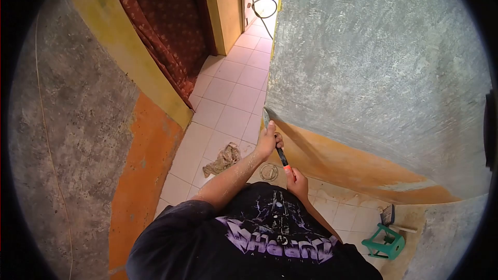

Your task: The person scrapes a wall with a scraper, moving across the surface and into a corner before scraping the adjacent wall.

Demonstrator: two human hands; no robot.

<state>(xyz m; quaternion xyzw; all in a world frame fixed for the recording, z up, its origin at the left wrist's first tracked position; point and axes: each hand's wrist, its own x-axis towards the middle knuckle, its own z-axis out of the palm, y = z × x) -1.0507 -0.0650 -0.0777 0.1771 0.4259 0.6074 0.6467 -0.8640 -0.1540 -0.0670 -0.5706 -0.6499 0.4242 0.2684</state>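
Observation:
A long-handled scraper with a black and orange handle slants up from my body toward the wall corner. My left hand is closed around its upper part, just below the narrow grey blade. Lower down, my right hand grips the handle's end near the orange band. The blade's tip is right at the corner edge of the wall, where rough grey plaster borders remaining orange paint. Pale dust speckles my left forearm.
A crumpled rag lies on the tiled floor beside a round cover. At the lower right stands a green stool near a dark dustpan-like object. A red curtain hangs in a doorway; a dark hose loops beyond.

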